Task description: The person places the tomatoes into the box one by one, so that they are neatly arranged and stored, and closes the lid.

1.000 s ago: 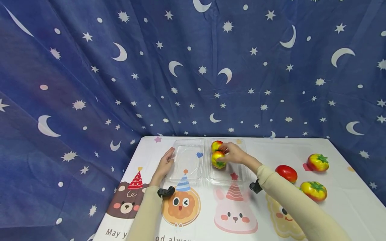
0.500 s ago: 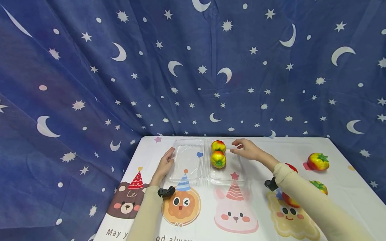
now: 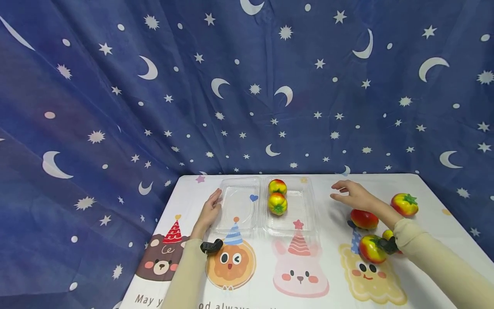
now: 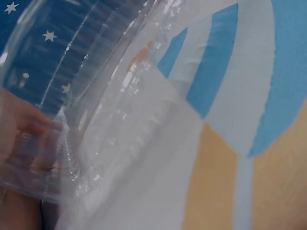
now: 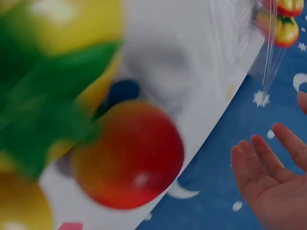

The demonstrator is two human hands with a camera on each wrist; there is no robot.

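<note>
A clear plastic clamshell box (image 3: 290,223) lies spread open on the table. Two red-and-yellow toy fruits with green leafy caps sit one behind the other in its right half; the front fruit (image 3: 277,204) is nearer me. My left hand (image 3: 209,211) rests at the outer edge of the box's left half, fingers extended; in the left wrist view the fingers (image 4: 36,129) show through the plastic wall. To the right of the box, my right hand (image 3: 356,198) is raised with nothing in it, fingers loosely bent. It hovers just behind a red fruit (image 3: 364,219).
More toy fruits lie on the right side: a yellow-red fruit (image 3: 372,249) partly behind the wrist camera, and another yellow-red fruit (image 3: 404,204) farther back. The table (image 3: 332,274) bears a printed cartoon cloth. A blue starry curtain (image 3: 247,107) hangs behind it.
My right hand has let go of the front toy fruit in the box and moved right, out over the loose fruits. The left hand stays at the box's edge.
</note>
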